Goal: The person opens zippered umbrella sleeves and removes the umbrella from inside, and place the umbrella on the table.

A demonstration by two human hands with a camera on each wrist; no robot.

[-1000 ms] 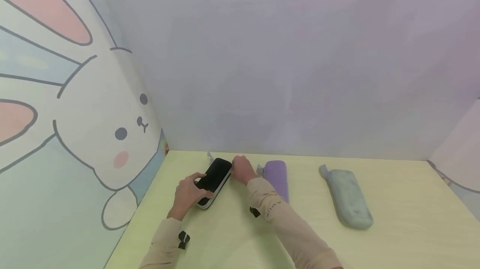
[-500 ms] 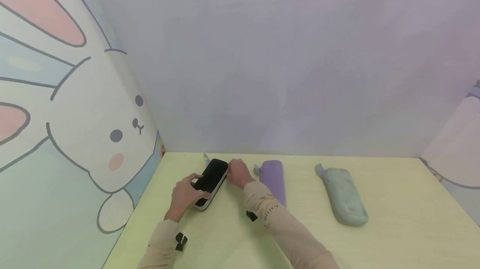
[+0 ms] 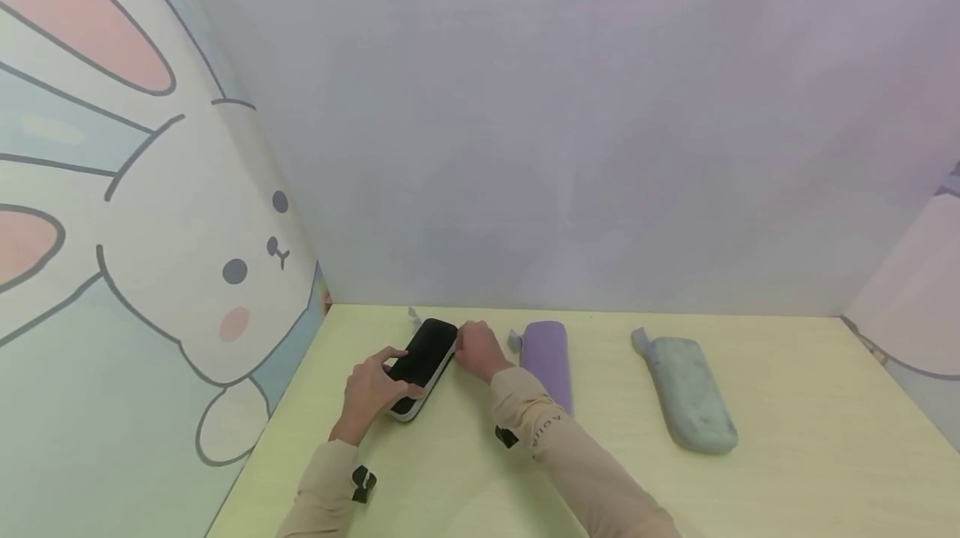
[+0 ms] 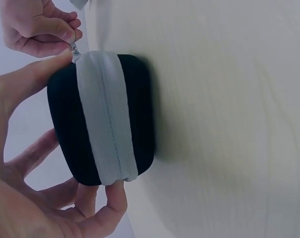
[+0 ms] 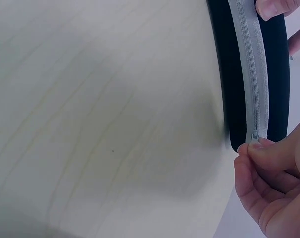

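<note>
A black zip case point(image 3: 433, 345) with a light grey zipper band point(image 4: 107, 119) lies at the table's back left. My left hand point(image 3: 372, 392) holds it near its front end, the thumb on one side and the fingers spread over the other. At the far right corner, my right hand point(image 3: 480, 351) pinches the zipper pull point(image 5: 255, 135) between thumb and curled index finger. Along the side seen in the right wrist view, the zipper looks closed. A small grey strap point(image 3: 414, 317) sticks out behind the case.
Right of my right hand lies a purple case point(image 3: 547, 359), partly hidden by the sleeve. Farther right is a grey-green plush case point(image 3: 693, 396) with a short strap. The pale yellow table point(image 3: 810, 405) ends at a back wall point(image 3: 570, 146); a rabbit-print wall point(image 3: 187, 255) stands left.
My right hand has come slightly nearer along the case's corner, still at the zipper. The left hand keeps its hold on the case. The head view has shifted a little.
</note>
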